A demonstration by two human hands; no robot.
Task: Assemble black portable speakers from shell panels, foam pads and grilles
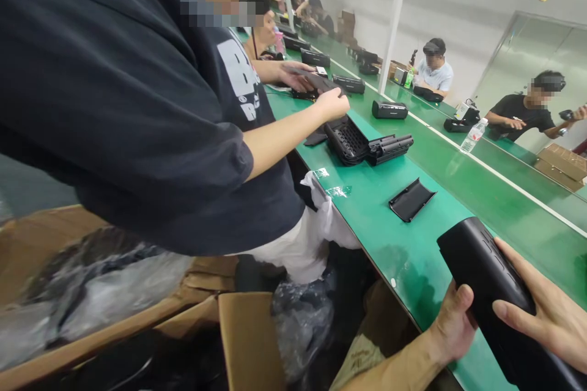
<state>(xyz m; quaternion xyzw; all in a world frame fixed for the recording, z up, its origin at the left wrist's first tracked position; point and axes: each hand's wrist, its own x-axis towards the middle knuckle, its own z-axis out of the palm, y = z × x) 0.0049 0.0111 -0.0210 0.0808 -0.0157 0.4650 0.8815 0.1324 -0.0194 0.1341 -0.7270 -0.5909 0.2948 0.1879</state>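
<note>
A long black plastic housing (486, 275) with rounded sides is held tilted over the near end of the green bench. My left hand (452, 324) grips its lower left side, thumb against the edge. From the other side my right hand (545, 305) clasps it, the thumb lying across the top face. The housing's lower end runs out of view at the bottom right. Farther up the bench lies a curved black cover piece (413, 200), hollow side up. Beyond that sit an open black case with a grid inside (347, 139) and a ribbed black part (391, 149).
At my left a co-worker in a dark T-shirt (151, 104) holds a flat dark piece over the green bench (367, 208). Cardboard boxes with plastic bags (252, 336) stand below. Black units (389, 110) and a water bottle (474, 135) line the middle; people sit opposite.
</note>
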